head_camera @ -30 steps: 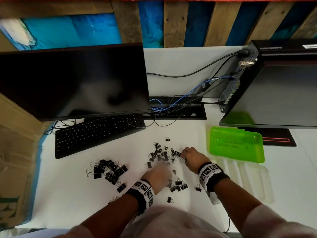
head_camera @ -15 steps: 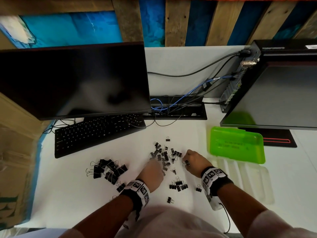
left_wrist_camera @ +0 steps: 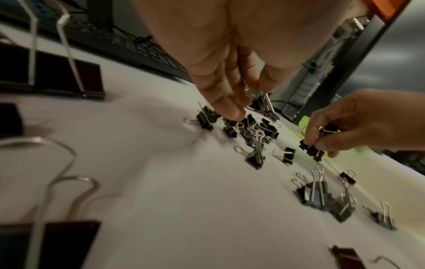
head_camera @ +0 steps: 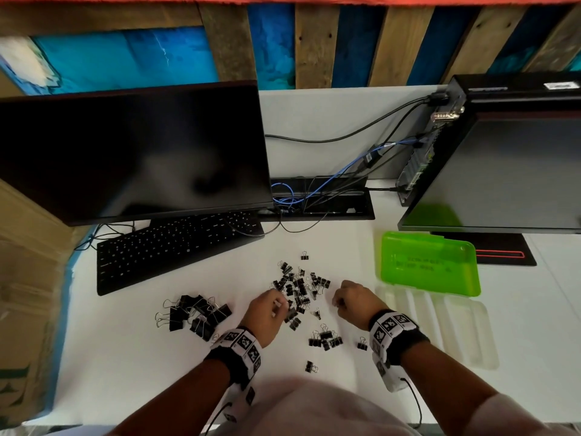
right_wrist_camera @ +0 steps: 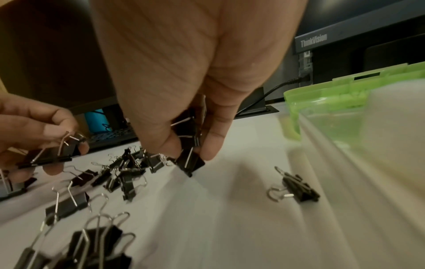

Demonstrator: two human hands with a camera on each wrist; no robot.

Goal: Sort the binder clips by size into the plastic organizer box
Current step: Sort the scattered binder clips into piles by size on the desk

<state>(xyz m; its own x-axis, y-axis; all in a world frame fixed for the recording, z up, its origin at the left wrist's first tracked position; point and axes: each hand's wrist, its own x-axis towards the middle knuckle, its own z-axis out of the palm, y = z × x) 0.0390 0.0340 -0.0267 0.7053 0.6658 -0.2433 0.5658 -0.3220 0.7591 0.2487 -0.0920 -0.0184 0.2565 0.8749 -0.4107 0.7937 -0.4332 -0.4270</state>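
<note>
Small binder clips (right_wrist_camera: 190, 143) are held pinched in the right hand (head_camera: 353, 302), and a few more are pinched in the curled fingers of the left hand (head_camera: 267, 316). The clear organizer box (head_camera: 440, 328) is seen just right of the right hand, with its green lid (head_camera: 430, 265) flipped open behind it. No clips can be seen inside it, so most of the sorting seems to be left. A pile of small clips (head_camera: 298, 284) and a pile of big clips (head_camera: 196, 313) are spread on the white table (head_camera: 125, 357). A keyboard (head_camera: 176, 247) and a dark monitor (head_camera: 132, 149) are set behind them.
</note>
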